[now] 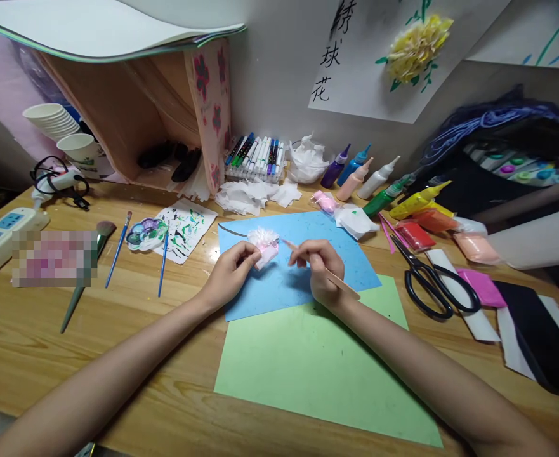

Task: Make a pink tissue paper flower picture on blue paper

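Observation:
My left hand (231,271) pinches a small pink and white tissue flower (264,246) over a blue paper sheet (302,266). My right hand (321,268) grips a thin wooden stick (341,283) like a pen, its pink-tipped end pointing at the flower. A green paper sheet (317,362) lies under the blue one, nearer to me. Both forearms rest on the wooden desk (117,330).
Black scissors (434,285) lie right of the blue sheet, by paint bottles (369,181), clay packets (415,233) and paper strips. Markers (255,155) and white tissue scraps (253,195) sit at the back. Brushes (117,247), a painted palette paper (174,231) and a power strip (3,235) lie on the left.

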The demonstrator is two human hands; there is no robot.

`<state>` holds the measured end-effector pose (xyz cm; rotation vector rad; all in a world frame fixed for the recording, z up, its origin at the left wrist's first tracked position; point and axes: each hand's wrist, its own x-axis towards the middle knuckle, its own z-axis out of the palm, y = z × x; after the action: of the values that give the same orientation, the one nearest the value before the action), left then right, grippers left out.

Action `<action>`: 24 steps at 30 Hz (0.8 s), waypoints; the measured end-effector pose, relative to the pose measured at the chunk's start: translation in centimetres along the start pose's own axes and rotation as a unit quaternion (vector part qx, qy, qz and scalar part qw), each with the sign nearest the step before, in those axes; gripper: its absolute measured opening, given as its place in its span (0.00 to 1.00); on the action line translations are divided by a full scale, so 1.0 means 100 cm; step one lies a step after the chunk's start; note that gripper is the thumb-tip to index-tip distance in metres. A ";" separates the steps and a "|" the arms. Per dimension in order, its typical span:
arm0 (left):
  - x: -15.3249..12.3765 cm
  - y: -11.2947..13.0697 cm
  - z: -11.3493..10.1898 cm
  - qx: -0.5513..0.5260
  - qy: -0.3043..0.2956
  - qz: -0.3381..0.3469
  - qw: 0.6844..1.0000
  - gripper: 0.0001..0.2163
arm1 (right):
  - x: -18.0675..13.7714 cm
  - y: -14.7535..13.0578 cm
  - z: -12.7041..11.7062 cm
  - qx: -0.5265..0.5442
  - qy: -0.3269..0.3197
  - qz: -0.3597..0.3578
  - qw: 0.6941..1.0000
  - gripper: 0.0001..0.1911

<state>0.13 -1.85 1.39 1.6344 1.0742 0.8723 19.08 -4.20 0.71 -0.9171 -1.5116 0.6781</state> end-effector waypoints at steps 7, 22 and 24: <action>0.003 0.001 -0.002 -0.068 -0.013 -0.021 0.997 0.10 | 0.009 -0.002 0.005 -0.024 -0.067 0.082 0.994 0.06; -0.005 0.001 0.003 0.107 0.035 0.010 0.994 0.08 | 0.007 0.000 0.010 -0.093 -0.109 0.097 0.985 0.04; -0.005 0.001 0.004 0.149 0.059 0.014 0.987 0.08 | 0.007 -0.001 0.011 -0.119 -0.107 0.089 0.983 0.04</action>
<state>0.33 -2.47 1.31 1.8658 1.3184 0.8665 17.94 -3.58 0.98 -1.2024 -1.7409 0.7553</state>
